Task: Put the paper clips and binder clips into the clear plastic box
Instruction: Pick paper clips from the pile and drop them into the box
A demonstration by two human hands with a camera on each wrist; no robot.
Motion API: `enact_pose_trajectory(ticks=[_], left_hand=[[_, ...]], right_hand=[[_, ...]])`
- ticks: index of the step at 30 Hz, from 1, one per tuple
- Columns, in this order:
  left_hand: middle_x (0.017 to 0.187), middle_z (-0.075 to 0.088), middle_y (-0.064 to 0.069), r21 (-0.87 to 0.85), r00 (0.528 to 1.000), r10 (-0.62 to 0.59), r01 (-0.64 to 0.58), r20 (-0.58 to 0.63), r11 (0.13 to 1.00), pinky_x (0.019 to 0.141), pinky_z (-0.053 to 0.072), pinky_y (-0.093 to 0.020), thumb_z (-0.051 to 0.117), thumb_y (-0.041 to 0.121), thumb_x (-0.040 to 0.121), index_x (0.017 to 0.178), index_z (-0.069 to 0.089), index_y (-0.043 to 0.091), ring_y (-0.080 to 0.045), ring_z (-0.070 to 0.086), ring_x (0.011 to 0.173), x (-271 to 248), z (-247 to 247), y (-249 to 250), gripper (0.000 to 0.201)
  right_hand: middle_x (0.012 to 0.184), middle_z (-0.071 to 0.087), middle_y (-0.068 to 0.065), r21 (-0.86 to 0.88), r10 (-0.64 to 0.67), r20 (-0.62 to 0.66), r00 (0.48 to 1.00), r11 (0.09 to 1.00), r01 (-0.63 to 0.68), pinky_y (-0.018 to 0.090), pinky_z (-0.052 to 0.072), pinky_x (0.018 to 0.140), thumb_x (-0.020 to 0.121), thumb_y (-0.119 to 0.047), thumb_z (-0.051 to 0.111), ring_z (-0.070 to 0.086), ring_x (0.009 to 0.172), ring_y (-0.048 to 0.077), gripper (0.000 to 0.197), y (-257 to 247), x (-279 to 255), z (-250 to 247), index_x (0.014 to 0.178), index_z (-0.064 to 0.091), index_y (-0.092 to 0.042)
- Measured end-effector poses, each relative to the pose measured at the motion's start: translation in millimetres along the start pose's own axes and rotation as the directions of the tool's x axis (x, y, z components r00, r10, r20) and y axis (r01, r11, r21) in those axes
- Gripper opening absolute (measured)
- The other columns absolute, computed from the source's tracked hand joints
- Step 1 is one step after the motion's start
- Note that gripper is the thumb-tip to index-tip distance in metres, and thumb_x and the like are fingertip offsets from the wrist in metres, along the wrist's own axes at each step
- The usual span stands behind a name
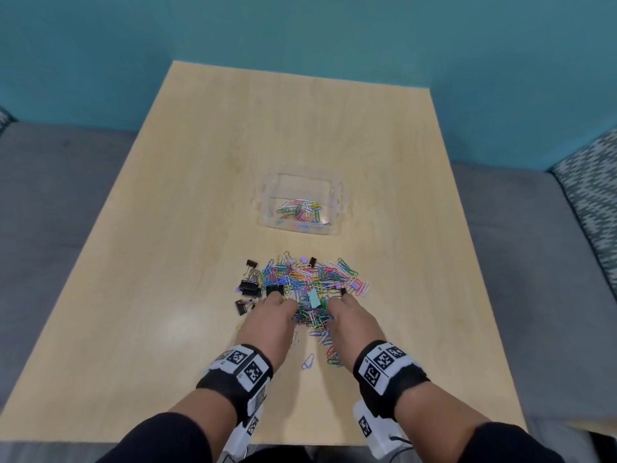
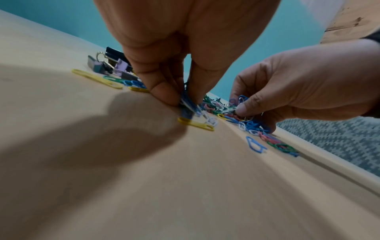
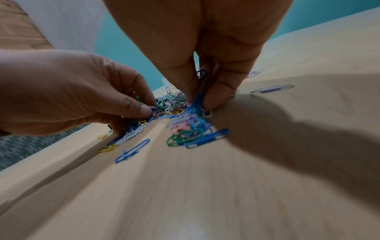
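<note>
A heap of coloured paper clips [image 1: 310,282] lies mid-table, with black binder clips [image 1: 249,288] at its left edge. Beyond it stands the clear plastic box [image 1: 263,215], holding several paper clips [image 1: 300,210]. My left hand [image 1: 277,307] digs into the near left of the heap; in the left wrist view its thumb and fingers [image 2: 164,94] pinch a bunch of paper clips [image 2: 188,105]. My right hand [image 1: 344,304] works the near right; its fingers [image 3: 216,95] pinch a clump of blue clips [image 3: 197,104].
The light wooden table [image 1: 200,162] stands against a teal wall. Stray paper clips [image 1: 309,360] lie between my wrists near the front edge. A grey bench with a patterned cushion [image 1: 594,195] flanks the table on both sides.
</note>
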State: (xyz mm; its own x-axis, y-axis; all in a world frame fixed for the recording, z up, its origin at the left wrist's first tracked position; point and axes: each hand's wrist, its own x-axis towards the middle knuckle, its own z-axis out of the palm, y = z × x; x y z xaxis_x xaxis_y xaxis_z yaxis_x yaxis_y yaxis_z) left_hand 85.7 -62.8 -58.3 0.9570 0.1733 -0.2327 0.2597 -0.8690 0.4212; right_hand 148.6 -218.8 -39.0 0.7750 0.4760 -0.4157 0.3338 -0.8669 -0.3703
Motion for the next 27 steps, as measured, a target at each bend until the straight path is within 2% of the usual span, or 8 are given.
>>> enact_pose_trajectory(ticks=[6,10,13,16,18,22,24,27], left_hand=[[0.086,0.055,-0.001,-0.158,0.993,-0.12,0.12,0.005,0.98,0.064,0.042,-0.03,0.055,0.009,0.084,0.09,0.066,0.019,-0.024,0.056,0.078,-1,-9,-3,0.016],[0.072,0.057,0.005,-0.325,0.987,-0.152,0.16,0.052,0.932,0.059,0.04,-0.025,0.063,0.011,0.081,0.075,0.064,0.025,-0.014,0.055,0.064,-4,-27,-7,0.015],[0.052,0.05,0.008,-0.562,0.953,-0.2,0.296,0.227,0.773,0.051,0.044,-0.025,0.067,0.008,0.08,0.068,0.062,0.019,-0.013,0.051,0.045,1,-45,-10,0.017],[0.051,0.051,0.001,-0.696,0.938,-0.15,0.335,0.314,0.635,0.051,0.042,-0.031,0.07,0.004,0.08,0.067,0.064,0.016,-0.018,0.053,0.044,17,-72,-12,0.018],[0.055,0.055,-0.008,-0.723,0.953,-0.148,0.297,0.264,0.624,0.05,0.044,-0.03,0.069,-0.001,0.079,0.07,0.065,0.011,-0.019,0.055,0.045,38,-93,-12,0.016],[0.059,0.062,-0.006,-0.715,0.969,-0.229,0.228,0.097,0.66,0.059,0.057,-0.04,0.067,-0.003,0.078,0.069,0.067,0.013,-0.018,0.06,0.049,99,-123,-13,0.018],[0.061,0.061,-0.006,-0.725,0.959,-0.282,0.216,0.032,0.654,0.067,0.059,-0.046,0.065,-0.005,0.079,0.069,0.066,0.011,-0.017,0.059,0.049,128,-130,-9,0.019],[0.06,0.059,-0.004,-0.728,0.952,-0.304,0.194,-0.02,0.658,0.065,0.059,-0.041,0.065,-0.002,0.08,0.075,0.067,0.009,-0.017,0.059,0.045,157,-134,1,0.013]], right_hand=[[0.1,0.058,0.006,0.162,0.067,0.011,0.998,0.984,-0.068,0.033,0.045,0.07,0.089,-0.013,0.053,0.057,0.085,0.027,0.009,6,5,-12,0.095,0.06,-0.014],[0.075,0.057,0.004,0.396,0.141,0.143,0.98,0.899,-0.187,0.036,0.051,0.057,0.083,-0.011,0.058,0.062,0.058,0.026,0.01,13,6,-22,0.082,0.059,-0.021],[0.06,0.053,0.005,0.572,0.133,0.292,0.947,0.769,-0.285,0.035,0.044,0.052,0.083,-0.003,0.058,0.057,0.044,0.021,0.016,16,11,-39,0.078,0.057,-0.019],[0.046,0.055,0.004,0.644,0.032,0.358,0.933,0.715,-0.272,0.03,0.044,0.048,0.083,0.004,0.061,0.055,0.037,0.016,0.014,9,23,-69,0.082,0.058,-0.01],[0.046,0.054,0.004,0.701,-0.005,0.337,0.941,0.669,-0.248,0.02,0.042,0.039,0.084,0.01,0.059,0.054,0.034,0.013,0.016,2,40,-93,0.083,0.056,-0.005],[0.062,0.055,0.013,0.777,0.09,0.189,0.978,0.595,-0.205,0.024,0.049,0.041,0.084,0.01,0.06,0.054,0.039,0.016,0.022,-11,94,-130,0.077,0.055,-0.01],[0.069,0.055,0.013,0.787,0.165,0.101,0.981,0.59,-0.181,0.027,0.054,0.047,0.084,0.009,0.061,0.053,0.04,0.015,0.022,-20,119,-140,0.075,0.055,-0.011],[0.08,0.06,0.017,0.779,0.207,0.017,0.978,0.611,-0.142,0.046,0.06,0.068,0.084,0.006,0.061,0.057,0.045,0.019,0.02,-38,143,-147,0.074,0.057,-0.011]])
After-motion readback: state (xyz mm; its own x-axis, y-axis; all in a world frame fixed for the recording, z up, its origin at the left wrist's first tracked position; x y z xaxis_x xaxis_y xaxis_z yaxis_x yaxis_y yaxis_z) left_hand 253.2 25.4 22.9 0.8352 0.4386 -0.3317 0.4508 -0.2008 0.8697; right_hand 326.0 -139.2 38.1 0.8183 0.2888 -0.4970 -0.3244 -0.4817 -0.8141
